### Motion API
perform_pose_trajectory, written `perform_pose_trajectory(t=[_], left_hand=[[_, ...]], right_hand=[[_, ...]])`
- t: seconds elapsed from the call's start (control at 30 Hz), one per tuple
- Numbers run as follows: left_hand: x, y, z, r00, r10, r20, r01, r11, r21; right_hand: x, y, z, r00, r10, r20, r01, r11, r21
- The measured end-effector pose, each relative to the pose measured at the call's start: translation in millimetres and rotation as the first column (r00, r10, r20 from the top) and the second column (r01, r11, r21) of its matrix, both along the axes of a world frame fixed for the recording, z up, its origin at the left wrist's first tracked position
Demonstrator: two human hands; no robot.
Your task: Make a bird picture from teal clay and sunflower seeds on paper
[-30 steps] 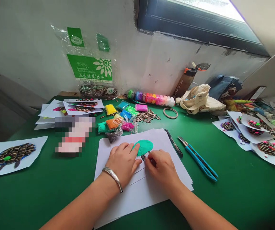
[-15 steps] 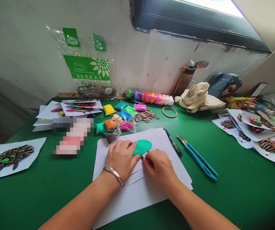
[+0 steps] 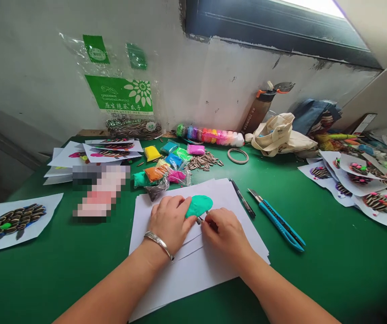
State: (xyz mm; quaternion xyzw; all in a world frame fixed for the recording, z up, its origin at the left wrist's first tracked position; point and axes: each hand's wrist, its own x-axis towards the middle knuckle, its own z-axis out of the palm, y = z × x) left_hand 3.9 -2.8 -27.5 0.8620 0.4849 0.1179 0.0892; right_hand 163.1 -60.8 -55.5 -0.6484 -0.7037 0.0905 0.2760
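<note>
A flat teal clay oval [image 3: 199,204] lies on a stack of white paper [image 3: 213,265] on the green table [image 3: 61,279]. My left hand [image 3: 170,222], with a silver bracelet on the wrist, rests on the paper, fingers curled and fingertips touching the oval's left edge. My right hand [image 3: 225,234] is pinched on a small dark sunflower seed [image 3: 200,220] at the oval's lower edge.
Coloured clay packets [image 3: 166,168] and loose sunflower seeds [image 3: 205,162] lie behind the paper. A black pen [image 3: 242,204] and a blue utility knife [image 3: 277,220] lie to the right. Finished seed pictures sit far left [image 3: 14,220] and far right [image 3: 377,202]. A cloth bag [image 3: 281,135] and a bottle [image 3: 260,108] stand by the wall.
The view has drifted slightly down and right. Both hands stay at the clay oval, the right hand's pinched seed shifting a little along its lower edge.
</note>
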Motion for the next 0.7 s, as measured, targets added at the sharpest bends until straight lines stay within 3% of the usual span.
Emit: perform_pose_trajectory(t=[0.43, 0.7], left_hand=[[-0.7, 0.0, -5.1, 1.000, -0.010, 0.015, 0.009, 0.999, 0.048], [-4.0, 3.3, -3.5, 0.996, -0.023, 0.088, 0.023, 1.000, -0.002]], right_hand=[[-1.9, -0.8, 3.4, 0.999, -0.006, 0.051, 0.006, 1.000, 0.000], [4.0, -3.2, 7.3, 0.999, -0.022, -0.045, 0.020, 0.999, -0.041]])
